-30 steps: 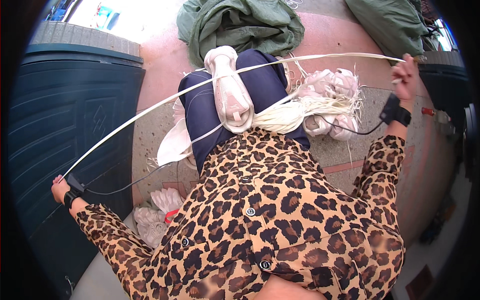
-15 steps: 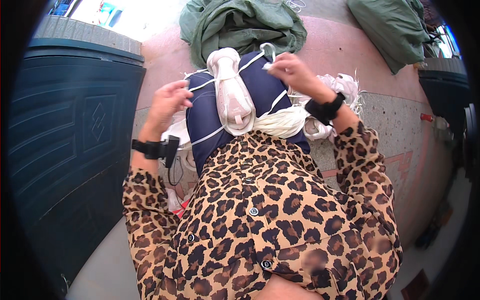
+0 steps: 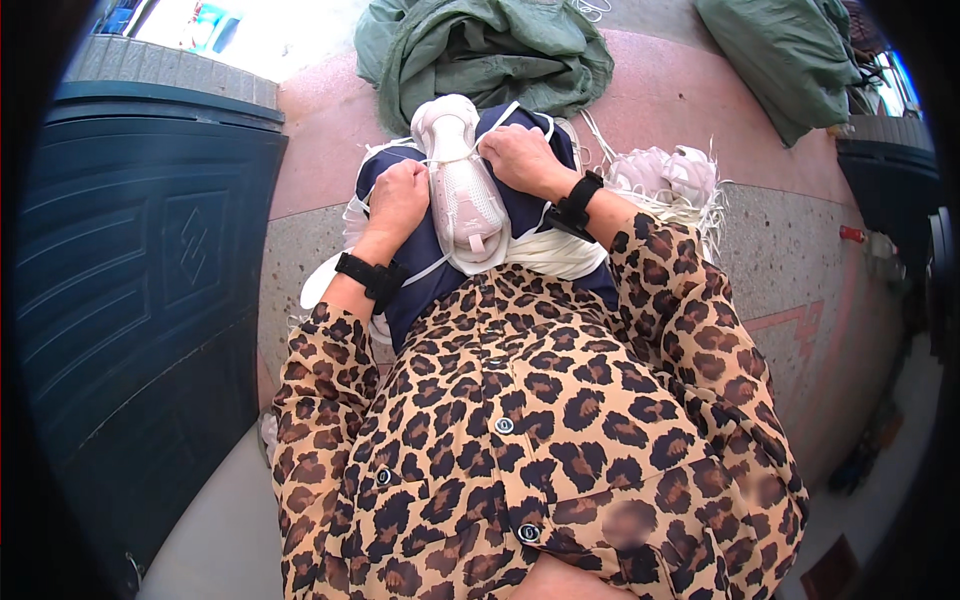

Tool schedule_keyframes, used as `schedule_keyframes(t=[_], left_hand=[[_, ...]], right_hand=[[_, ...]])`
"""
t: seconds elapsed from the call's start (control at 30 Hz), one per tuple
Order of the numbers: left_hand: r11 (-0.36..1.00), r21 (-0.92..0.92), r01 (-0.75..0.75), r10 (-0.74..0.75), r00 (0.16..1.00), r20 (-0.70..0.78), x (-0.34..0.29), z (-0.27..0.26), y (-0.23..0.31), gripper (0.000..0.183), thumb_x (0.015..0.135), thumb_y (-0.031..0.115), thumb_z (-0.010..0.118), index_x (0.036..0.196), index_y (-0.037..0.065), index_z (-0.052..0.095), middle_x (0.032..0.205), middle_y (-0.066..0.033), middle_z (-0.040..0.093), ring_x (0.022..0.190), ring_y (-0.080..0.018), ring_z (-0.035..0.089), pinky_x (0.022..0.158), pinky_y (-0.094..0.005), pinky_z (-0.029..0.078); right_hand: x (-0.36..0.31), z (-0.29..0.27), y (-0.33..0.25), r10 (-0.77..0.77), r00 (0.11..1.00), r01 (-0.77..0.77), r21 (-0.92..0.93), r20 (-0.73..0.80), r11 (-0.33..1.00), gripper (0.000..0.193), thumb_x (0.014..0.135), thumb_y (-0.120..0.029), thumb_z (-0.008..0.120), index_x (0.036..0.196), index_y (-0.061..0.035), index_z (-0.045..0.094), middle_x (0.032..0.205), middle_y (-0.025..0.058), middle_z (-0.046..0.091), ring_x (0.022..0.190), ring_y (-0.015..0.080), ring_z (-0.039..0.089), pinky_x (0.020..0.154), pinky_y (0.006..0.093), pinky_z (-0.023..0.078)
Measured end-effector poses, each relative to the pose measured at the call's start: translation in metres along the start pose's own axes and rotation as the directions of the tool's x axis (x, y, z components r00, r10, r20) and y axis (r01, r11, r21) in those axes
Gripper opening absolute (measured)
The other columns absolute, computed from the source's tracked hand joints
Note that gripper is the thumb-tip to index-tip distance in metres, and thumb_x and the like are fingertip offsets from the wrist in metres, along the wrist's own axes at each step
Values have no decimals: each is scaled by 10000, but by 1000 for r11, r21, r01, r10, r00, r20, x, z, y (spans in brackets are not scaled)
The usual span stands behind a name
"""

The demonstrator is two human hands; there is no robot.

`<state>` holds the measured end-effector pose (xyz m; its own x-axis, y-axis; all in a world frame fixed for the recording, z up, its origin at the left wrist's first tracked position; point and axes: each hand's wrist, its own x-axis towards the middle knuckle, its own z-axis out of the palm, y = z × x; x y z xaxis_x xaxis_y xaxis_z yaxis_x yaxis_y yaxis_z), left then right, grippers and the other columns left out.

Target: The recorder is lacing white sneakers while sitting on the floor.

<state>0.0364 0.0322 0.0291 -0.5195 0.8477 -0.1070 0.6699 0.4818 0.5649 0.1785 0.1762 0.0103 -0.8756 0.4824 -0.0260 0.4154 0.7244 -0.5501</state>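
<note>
A pale pink and white sneaker [image 3: 468, 208] lies lengthwise across my lap on dark navy cloth [image 3: 425, 240]. A white shoelace [image 3: 455, 157] crosses over its middle. Closed fingers of my left hand [image 3: 400, 197] grip the lace close to the shoe's left side. On the right side, my right hand [image 3: 520, 160] pinches the lace, and a loose length loops up beyond the knuckles. A hank of cream-white laces [image 3: 560, 253] rests on my lap to the right of the shoe's near end. The fingertips of both hands are partly hidden.
More pale pink shoes [image 3: 665, 172] with trailing laces lie to the right. Crumpled green sacking [image 3: 490, 60] sits ahead on the pink floor, and another green sack [image 3: 775, 60] stands far right. A dark blue panelled door [image 3: 150, 220] is on the left. A small red object [image 3: 852, 234] lies right.
Both hands have come inward from wide apart to either side of the shoe, and the lace ends have moved in with them. The shoe stays in nearly the same place.
</note>
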Motion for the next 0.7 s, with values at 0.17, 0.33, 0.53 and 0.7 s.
schedule_keyframes(t=[0.17, 0.33, 0.53, 0.7], left_hand=[[992, 115, -46, 48, 999, -20, 1, 2, 4, 168, 814, 162, 493, 807, 30, 596, 800, -180, 606, 770, -343, 591, 686, -426, 468], [972, 176, -159, 161, 987, 3, 3, 0, 3, 153, 817, 149, 483, 798, 25, 570, 798, -181, 590, 762, -339, 585, 673, -423, 465], [921, 313, -233, 221, 973, 73, 8, -6, 14, 88, 756, 85, 491, 767, 13, 540, 803, -169, 569, 784, -333, 571, 669, -422, 464], [878, 374, -298, 248, 952, 178, 13, -6, 16, 99, 733, 67, 492, 781, 7, 555, 816, -168, 573, 818, -320, 568, 691, -404, 470]], right_hand=[[2, -1, -10, 83, 993, -76, -79, 89, 994, 170, 737, -146, 503, 788, -124, 663, 809, 80, 637, 833, 269, 597, 673, 441, 377], [5, -3, -7, 70, 979, -59, -60, 192, 996, 176, 745, -144, 510, 824, -155, 667, 862, 53, 635, 893, 237, 571, 701, 423, 351], [3, 7, -4, 35, 996, -31, -50, 79, 998, 156, 759, -148, 520, 820, -170, 662, 856, 26, 630, 884, 234, 568, 697, 422, 354], [4, 7, -3, 24, 997, -22, -27, 71, 999, 144, 758, -157, 524, 811, -164, 657, 851, 21, 629, 885, 236, 570, 684, 425, 355]])
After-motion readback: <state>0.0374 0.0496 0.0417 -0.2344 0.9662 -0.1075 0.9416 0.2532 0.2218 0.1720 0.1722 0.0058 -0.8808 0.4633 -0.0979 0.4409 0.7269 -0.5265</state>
